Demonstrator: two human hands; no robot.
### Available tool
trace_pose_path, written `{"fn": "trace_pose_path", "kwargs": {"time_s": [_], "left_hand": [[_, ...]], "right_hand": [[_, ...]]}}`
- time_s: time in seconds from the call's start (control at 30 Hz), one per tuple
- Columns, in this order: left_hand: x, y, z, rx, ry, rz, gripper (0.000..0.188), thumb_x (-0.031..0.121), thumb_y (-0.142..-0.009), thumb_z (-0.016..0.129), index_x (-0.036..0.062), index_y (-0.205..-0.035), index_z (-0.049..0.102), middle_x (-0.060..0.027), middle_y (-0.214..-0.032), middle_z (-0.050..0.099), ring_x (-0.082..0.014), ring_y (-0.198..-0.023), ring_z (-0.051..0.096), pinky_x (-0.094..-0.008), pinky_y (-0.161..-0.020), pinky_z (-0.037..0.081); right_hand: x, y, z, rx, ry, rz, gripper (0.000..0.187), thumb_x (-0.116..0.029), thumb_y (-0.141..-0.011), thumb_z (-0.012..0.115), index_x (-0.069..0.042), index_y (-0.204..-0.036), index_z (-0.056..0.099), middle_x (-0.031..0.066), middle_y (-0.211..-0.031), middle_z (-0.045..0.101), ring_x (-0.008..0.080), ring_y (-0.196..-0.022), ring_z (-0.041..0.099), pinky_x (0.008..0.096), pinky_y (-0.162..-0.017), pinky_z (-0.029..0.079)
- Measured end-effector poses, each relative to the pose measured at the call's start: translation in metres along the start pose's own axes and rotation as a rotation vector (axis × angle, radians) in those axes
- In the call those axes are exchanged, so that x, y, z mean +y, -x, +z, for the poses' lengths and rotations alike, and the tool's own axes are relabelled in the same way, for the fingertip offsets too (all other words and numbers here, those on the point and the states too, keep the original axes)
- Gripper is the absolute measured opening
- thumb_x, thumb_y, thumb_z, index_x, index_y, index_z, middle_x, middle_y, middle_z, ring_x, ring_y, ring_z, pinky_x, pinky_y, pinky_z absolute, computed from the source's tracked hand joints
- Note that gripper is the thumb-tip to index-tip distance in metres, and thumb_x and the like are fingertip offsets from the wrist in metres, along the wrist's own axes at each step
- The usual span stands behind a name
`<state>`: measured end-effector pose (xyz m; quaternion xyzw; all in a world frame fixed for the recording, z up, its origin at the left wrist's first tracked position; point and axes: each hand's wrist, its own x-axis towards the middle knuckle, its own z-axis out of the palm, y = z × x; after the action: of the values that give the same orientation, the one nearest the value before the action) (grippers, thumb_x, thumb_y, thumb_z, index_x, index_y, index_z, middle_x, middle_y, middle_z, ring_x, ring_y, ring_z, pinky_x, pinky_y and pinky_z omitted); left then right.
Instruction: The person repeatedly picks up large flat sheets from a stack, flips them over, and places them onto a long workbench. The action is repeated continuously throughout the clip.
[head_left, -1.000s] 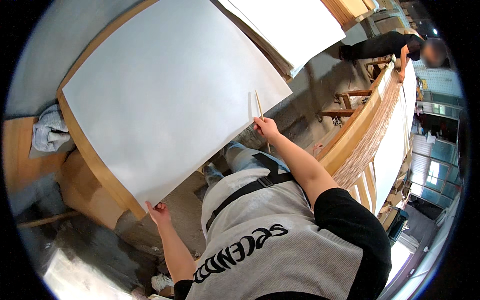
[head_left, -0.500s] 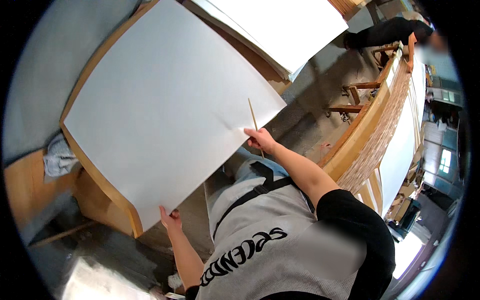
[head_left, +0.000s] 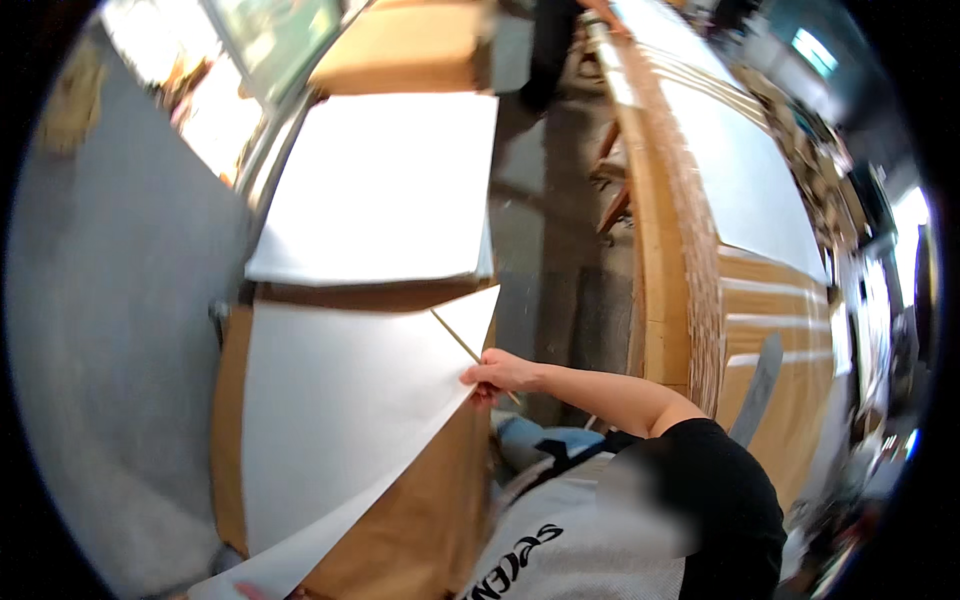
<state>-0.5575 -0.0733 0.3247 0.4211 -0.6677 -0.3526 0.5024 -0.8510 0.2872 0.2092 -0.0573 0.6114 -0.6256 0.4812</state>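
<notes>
Overhead, the person's right hand (head_left: pixel 503 372) is closed on the right edge of a large white sheet (head_left: pixel 345 410), with a thin wooden stick (head_left: pixel 470 352) running through the fingers, its long end slanting up and to the left over the sheet's upper corner and its short end poking out below the knuckles. The sheet spreads leftward and downward from the grip across a brown wooden board (head_left: pixel 420 520), its lower right edge running diagonally down from the hand so that a bare brown wedge of board shows below the grip. At the sheet's far lower tip, near the bottom rim, only a sliver of the left hand (head_left: pixel 245 592) shows, and whether it is clasped or loose cannot be told. Just above the grip, past a dark strip of shadow, a second white sheet (head_left: pixel 385 190) lies on another board. To the right of the grip a lane of grey floor (head_left: pixel 560 250) runs up the frame, open beside the hand. Beyond that lane stands a long wooden frame (head_left: pixel 665 300) carrying a pale panel (head_left: pixel 750 170), bounding the lane on the right. To the left of both sheets rises a grey wall (head_left: pixel 120 300).
</notes>
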Motion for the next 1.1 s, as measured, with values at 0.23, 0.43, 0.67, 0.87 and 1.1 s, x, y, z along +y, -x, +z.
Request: {"fn": "trace_pose_path", "kwargs": {"time_s": [0.23, 0.43, 0.67, 0.87, 1.1], "left_hand": [[0.189, -0.029, 0.111, -0.188, 0.508, -0.060, 0.047, 0.027, -0.081, 0.055, -0.0055, -0.113, 0.046, -0.0150, -0.112, 0.050, -0.0232, -0.106, 0.044, -0.0302, -0.093, 0.031], [0.278, -0.032, 0.218, -0.580, 0.967, 0.010, 0.048, 0.037, -0.081, 0.053, 0.0027, -0.113, 0.044, -0.0111, -0.106, 0.049, -0.0217, -0.095, 0.048, -0.0333, -0.082, 0.039], [0.417, 0.021, 0.398, -1.063, 1.101, -0.034, 0.042, 0.035, -0.084, 0.050, 0.0041, -0.112, 0.045, -0.0088, -0.105, 0.049, -0.0198, -0.096, 0.048, -0.0281, -0.082, 0.039], [0.622, 0.115, 0.543, -1.408, 1.245, 0.168, 0.036, 0.032, -0.085, 0.049, 0.0039, -0.107, 0.047, -0.0067, -0.105, 0.052, -0.0162, -0.096, 0.049, -0.0287, -0.086, 0.039], [0.816, 0.301, 0.610, -1.798, 1.477, 0.217, 0.034, 0.030, -0.085, 0.048, 0.0038, -0.108, 0.046, -0.0068, -0.105, 0.051, -0.0168, -0.097, 0.048, -0.0295, -0.086, 0.039]], "right_hand": [[-0.102, 0.127, -0.046, 0.189, -0.082, -0.249, 0.028, -0.027, -0.078, 0.053, 0.000, -0.075, 0.056, 0.0121, -0.070, 0.060, 0.0153, -0.045, 0.053, 0.0270, -0.039, 0.043], [-0.167, 0.214, -0.109, 0.426, -0.137, -0.451, 0.027, -0.025, -0.081, 0.047, -0.003, -0.068, 0.053, 0.0060, -0.061, 0.052, 0.0171, -0.052, 0.057, 0.0287, -0.039, 0.043], [-0.221, 0.281, -0.236, 0.638, -0.265, -0.688, 0.026, -0.022, -0.084, 0.033, -0.009, -0.065, 0.045, 0.0062, -0.074, 0.058, 0.0174, -0.082, 0.061, 0.0201, -0.044, 0.032], [-0.265, 0.392, -0.352, 0.650, -0.197, -1.040, 0.025, -0.019, -0.083, 0.030, -0.007, -0.062, 0.038, 0.0267, -0.105, 0.053, 0.0285, -0.100, 0.054, 0.0161, -0.037, 0.034], [-0.302, 0.525, -0.388, 1.430, -0.129, -1.376, 0.026, -0.016, -0.085, 0.032, -0.001, -0.077, 0.052, 0.0188, -0.103, 0.057, 0.0117, -0.065, 0.048, 0.0197, -0.046, 0.035]]}}
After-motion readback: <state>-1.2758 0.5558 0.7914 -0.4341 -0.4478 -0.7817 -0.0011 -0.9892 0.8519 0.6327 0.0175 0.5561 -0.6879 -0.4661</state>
